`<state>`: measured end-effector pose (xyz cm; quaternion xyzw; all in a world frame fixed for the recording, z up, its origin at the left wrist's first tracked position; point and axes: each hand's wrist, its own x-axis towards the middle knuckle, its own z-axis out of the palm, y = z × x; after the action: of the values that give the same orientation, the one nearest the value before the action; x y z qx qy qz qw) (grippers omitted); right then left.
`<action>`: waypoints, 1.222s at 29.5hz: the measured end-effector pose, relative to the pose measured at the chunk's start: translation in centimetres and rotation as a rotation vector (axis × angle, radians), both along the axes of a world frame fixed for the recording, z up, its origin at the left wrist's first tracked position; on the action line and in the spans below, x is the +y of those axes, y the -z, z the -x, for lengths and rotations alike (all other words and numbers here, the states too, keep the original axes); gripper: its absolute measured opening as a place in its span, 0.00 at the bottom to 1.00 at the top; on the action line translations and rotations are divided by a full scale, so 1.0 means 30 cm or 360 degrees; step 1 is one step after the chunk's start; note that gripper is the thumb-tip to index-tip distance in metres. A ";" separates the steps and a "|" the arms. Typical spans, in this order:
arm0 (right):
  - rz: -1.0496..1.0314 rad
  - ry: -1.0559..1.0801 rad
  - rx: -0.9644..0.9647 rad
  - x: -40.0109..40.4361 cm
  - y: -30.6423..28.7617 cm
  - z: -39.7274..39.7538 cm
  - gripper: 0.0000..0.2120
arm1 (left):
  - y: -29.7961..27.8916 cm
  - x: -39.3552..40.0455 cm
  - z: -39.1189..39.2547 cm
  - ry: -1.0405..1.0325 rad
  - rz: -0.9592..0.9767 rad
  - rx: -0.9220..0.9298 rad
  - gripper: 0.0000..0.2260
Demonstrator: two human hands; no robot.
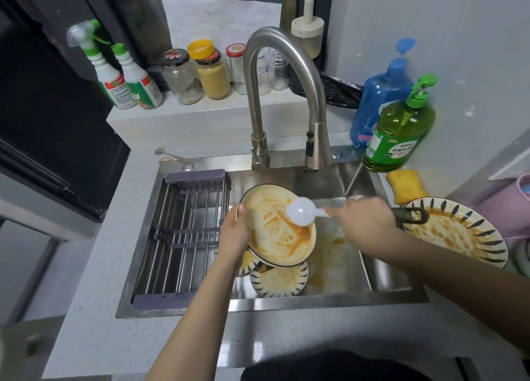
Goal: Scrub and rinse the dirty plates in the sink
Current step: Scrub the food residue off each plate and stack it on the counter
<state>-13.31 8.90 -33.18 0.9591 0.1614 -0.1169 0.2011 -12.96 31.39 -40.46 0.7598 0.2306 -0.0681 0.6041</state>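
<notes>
Steel sink (pixel 395 283) holds striped plates (pixel 279 280) (sauce-smeared), rack (pixel 183 231).

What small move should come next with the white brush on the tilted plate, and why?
Probably sweep the white brush in the right hand down across the held plate toward its lower rim. The left hand holds that plate tilted over the sink, the brush head sits near its upper right, and orange residue covers the face below.

Plate (pixel 279 231) cream (orange-smeared), spoon (pixel 301 215) white.
</notes>
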 end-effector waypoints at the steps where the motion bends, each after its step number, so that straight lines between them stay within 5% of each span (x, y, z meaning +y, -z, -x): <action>1: 0.0030 -0.0019 0.0083 -0.001 -0.006 0.013 0.21 | -0.003 0.000 -0.001 -0.0039 0.0009 -0.0018 0.24; 8: 0.0059 0.0066 0.0058 0.023 -0.046 -0.033 0.24 | -0.005 -0.035 0.004 -0.0052 0.0081 0.0013 0.22; 13: 0.0024 0.0002 0.0411 0.025 -0.077 0.013 0.15 | -0.006 -0.034 -0.003 -0.0199 0.0163 -0.0033 0.22; 20: -0.0424 -0.0020 0.0793 0.027 -0.104 0.017 0.17 | -0.002 -0.053 0.015 -0.0095 0.0268 0.0143 0.24; 27: -0.0529 0.0001 0.0402 0.067 -0.053 0.011 0.19 | 0.021 -0.007 0.014 0.0072 0.0684 0.0396 0.37; 31: -0.0493 0.0049 0.0241 0.059 -0.006 -0.008 0.25 | 0.019 -0.017 0.032 0.0115 0.0797 0.0351 0.27; 36: -0.0515 0.0180 0.0212 0.079 -0.013 0.014 0.25 | 0.024 -0.042 0.038 0.0044 0.0843 0.0316 0.27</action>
<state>-13.73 11.27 -32.79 0.9766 0.1368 -0.1638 0.0260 -14.11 30.12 -41.17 0.5681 0.2525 -0.2082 0.7551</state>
